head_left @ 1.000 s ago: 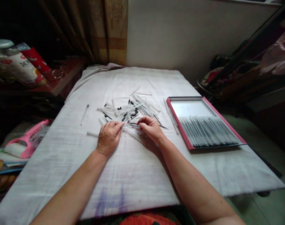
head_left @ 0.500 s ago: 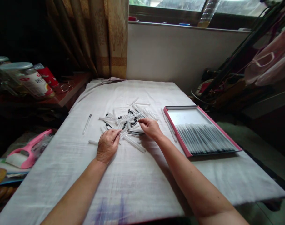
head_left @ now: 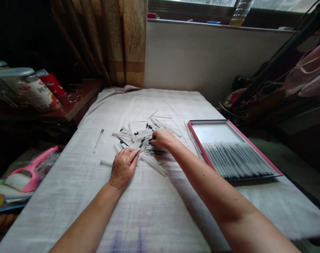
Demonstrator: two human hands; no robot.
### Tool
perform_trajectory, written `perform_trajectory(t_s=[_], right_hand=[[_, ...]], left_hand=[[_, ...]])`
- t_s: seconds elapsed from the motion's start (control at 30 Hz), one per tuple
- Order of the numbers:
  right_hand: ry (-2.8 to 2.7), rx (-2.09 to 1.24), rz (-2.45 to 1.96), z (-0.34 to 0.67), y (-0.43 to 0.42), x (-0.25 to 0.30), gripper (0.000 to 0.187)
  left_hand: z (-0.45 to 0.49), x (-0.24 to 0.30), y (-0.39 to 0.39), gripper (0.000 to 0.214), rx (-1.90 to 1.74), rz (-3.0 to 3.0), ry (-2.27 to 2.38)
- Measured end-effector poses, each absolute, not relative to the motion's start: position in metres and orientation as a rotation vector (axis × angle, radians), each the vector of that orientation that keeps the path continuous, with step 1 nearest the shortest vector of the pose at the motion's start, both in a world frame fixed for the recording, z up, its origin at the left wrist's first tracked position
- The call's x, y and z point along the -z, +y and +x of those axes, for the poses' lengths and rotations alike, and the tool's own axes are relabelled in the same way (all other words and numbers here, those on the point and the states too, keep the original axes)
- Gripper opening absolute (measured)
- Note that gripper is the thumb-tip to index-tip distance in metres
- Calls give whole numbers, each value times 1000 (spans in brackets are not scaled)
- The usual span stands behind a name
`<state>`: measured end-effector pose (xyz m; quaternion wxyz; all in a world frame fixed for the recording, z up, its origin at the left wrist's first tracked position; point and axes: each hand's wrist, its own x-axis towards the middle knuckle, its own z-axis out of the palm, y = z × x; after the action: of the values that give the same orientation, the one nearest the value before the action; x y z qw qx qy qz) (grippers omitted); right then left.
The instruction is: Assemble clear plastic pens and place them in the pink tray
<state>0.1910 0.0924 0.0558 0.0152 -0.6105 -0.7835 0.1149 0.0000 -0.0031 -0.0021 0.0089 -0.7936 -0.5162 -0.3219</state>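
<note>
Partly hidden: pen parts [head_left: 141, 135] behind right hand [head_left: 161, 138].

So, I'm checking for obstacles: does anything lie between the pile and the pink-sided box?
Yes: between the pile and box, at least one pale tube lies along the box's left side; nearer the person, the right forearm crosses the gap.

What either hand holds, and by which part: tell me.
It cannot be told. The left hand is at the pile of clear tubes, the right hand at its small black parts; any grip is too small to see.
</note>
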Motion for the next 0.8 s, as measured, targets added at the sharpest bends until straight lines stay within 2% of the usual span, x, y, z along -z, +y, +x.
perform_trajectory(t_s=[0.3,0.5,0.7,0.8], right_hand=[[-2330,-416,-1699,200,92,-33,20],[-1787,-901,-1441,218,73,-21,7],[-1353,-1356,-1189,222,35,-18,18],[-1264,-1486,-1098,220,20,-18,31]], left_hand=[[0,1,-4,25,1035,-2505,-1605],[0,0,-5,25,1060,-2531,-1590],[1,-2,-7,24,1025,-2567,-1579],[3,-5,-9,24,1026,-2585,-1545]])
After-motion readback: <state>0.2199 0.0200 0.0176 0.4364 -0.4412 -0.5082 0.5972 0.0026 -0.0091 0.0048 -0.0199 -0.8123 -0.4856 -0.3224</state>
